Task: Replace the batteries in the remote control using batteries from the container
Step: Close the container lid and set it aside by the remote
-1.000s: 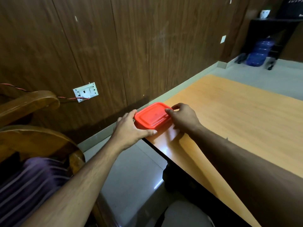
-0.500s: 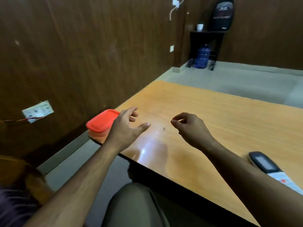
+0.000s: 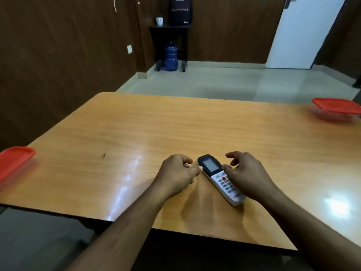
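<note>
White-and-black remote control (image 3: 220, 178) lies face-up.

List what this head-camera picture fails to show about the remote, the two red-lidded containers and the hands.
- Remote control: battery cover underneath, hidden; it lies face up.
- Left container: cut off by the left edge; lid hides contents.
- Right container: cut off by the right edge, blurred; contents unclear.
- Right hand and left hand: actual grip on the remote unclear.

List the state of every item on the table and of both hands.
Remote: lying flat, buttons up.
Left container: red lid on.
Right container: red lid on.
Left hand: fingers curled, beside the remote, holding nothing.
Right hand: over the remote, grip unclear.
</note>
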`<act>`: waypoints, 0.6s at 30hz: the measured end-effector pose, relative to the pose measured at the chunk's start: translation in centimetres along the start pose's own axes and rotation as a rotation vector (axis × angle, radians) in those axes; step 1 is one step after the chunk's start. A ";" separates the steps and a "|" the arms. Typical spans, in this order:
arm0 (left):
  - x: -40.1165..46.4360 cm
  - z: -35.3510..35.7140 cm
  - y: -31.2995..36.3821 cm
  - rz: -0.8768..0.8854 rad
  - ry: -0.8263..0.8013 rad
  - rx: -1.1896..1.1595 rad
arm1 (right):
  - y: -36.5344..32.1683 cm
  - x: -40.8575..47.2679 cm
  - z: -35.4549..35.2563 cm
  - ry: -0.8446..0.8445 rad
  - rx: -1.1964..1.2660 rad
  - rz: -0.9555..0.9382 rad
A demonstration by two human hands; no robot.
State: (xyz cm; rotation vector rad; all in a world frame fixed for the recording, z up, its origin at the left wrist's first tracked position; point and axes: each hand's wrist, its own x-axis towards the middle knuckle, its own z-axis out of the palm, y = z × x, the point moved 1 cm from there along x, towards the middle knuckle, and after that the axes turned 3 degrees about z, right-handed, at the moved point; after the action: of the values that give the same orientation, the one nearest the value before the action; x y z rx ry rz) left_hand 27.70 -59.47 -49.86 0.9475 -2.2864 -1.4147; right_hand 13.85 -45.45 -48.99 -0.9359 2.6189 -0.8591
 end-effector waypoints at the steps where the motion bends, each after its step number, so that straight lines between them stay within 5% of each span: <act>1: 0.1 0.7 0.0 -0.007 -0.001 0.001 | 0.6 0.1 0.0 -0.019 -0.023 0.010; 18: 0.6 4.1 1.9 -0.088 -0.024 -0.100 | 0.7 -0.8 0.5 -0.187 0.227 0.052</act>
State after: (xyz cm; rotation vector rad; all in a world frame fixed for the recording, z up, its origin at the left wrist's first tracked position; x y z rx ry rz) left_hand 24.31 -56.49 -50.21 1.0159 -2.1927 -1.5688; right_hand 14.28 -44.74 -49.85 -0.8393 2.3203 -0.9805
